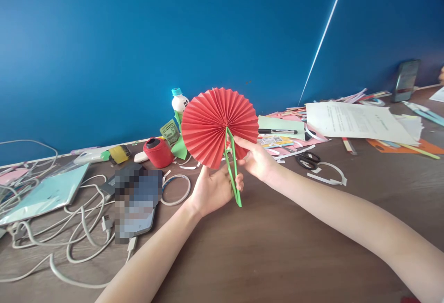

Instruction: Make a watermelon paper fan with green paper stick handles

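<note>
A round, pleated red paper fan (218, 115) is held up above the desk, its folds spread into a nearly full circle. Two green strips (229, 169) run down from its centre as a handle and meet at the bottom. From below, my left hand (213, 189) supports the fan, with its fingers wrapped behind the green strips. My right hand (256, 157) pinches the fan's lower right side near the strips; some of its fingertips are hidden behind the paper.
On the left lie a phone (142, 201), tangled white cables (83, 229) and a light blue packet (52, 192). A red spool (158, 152) and a white bottle (179, 102) stand behind. To the right are black scissors (307, 159), printed paper (354, 120) and an upright phone (406, 81).
</note>
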Tool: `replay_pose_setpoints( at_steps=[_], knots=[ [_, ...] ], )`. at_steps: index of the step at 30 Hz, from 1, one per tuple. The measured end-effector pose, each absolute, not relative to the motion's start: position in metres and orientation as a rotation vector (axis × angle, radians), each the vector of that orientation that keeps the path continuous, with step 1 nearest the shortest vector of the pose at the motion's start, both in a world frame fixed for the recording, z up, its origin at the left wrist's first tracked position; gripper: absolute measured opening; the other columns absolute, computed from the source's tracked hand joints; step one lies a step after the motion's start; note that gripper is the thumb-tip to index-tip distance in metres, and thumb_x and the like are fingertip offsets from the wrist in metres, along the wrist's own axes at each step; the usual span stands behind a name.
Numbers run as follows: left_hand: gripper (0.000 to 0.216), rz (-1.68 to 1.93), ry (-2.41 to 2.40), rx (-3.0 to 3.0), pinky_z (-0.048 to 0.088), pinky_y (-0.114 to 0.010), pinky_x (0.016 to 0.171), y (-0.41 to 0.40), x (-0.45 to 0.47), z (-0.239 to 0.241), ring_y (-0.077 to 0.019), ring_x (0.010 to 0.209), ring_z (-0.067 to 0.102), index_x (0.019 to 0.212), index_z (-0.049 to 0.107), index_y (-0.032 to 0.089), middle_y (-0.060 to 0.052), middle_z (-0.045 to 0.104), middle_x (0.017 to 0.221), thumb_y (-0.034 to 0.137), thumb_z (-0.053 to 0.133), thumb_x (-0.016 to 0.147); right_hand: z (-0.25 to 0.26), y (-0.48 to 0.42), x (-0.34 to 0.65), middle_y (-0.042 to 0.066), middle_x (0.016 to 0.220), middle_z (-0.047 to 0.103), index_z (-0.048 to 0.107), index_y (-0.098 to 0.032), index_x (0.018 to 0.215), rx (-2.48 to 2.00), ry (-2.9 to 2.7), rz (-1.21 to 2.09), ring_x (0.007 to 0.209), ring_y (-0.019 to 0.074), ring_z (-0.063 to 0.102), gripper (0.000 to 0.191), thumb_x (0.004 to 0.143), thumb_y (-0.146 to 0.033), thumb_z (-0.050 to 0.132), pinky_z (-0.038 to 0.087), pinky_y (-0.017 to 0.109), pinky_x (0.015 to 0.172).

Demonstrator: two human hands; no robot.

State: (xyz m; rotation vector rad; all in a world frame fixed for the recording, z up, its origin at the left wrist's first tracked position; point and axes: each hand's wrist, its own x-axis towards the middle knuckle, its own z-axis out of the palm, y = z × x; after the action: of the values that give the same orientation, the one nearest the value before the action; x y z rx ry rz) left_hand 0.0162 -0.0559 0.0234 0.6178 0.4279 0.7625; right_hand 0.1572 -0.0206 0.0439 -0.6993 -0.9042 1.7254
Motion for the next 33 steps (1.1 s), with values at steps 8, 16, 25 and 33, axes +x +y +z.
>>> replay_pose_setpoints(
  at_steps=[8, 16, 25, 33],
  knots=[
    [0.024, 0.719, 0.459, 0.823, 0.037, -0.028, 0.067, -0.054, 0.016, 0.012, -0.0115, 0.06, 0.045, 0.085, 0.055, 0.017, 0.001, 0.044, 0.065, 0.04, 0.046, 0.083, 0.039, -0.025, 0.151, -0.005, 0.067, 0.061, 0.055, -0.023, 0.091, -0.636, -0.92, 1.704, 0.041, 0.0092, 0.048, 0.031, 0.066, -0.032, 0.071, 0.029, 0.023, 0.034],
    [0.021, 0.753, 0.463, 0.84, 0.041, -0.031, 0.068, -0.052, 0.014, 0.012, -0.0139, 0.061, 0.049, 0.079, 0.054, 0.017, -0.002, 0.05, 0.067, 0.035, 0.043, 0.084, 0.039, -0.026, 0.15, 0.001, 0.098, 0.064, 0.058, -0.022, 0.091, -0.541, -0.941, 1.668, 0.067, 0.0125, 0.057, 0.027, 0.068, -0.03, 0.07, 0.041, 0.025, 0.049],
    [0.025, 0.929, 0.558, 0.819, 0.042, -0.029, 0.063, -0.044, 0.007, 0.028, -0.0113, 0.054, 0.043, 0.069, 0.051, 0.016, -0.001, 0.046, 0.063, 0.032, 0.041, 0.085, 0.029, -0.017, 0.15, -0.004, 0.072, 0.054, 0.047, -0.023, 0.082, -0.687, -0.962, 1.481, 0.064, 0.0113, 0.051, 0.024, 0.071, -0.032, 0.065, 0.04, 0.027, 0.062],
    [0.028, 0.981, 0.543, 0.821, 0.043, -0.028, 0.064, -0.041, 0.009, 0.025, -0.0112, 0.056, 0.045, 0.081, 0.056, 0.017, 0.0, 0.048, 0.064, 0.037, 0.037, 0.088, 0.025, -0.03, 0.147, 0.0, 0.082, 0.049, 0.052, -0.024, 0.09, -0.781, -1.445, 1.118, 0.059, 0.0108, 0.052, 0.013, 0.079, -0.029, 0.055, 0.041, 0.027, 0.05]
  ],
)
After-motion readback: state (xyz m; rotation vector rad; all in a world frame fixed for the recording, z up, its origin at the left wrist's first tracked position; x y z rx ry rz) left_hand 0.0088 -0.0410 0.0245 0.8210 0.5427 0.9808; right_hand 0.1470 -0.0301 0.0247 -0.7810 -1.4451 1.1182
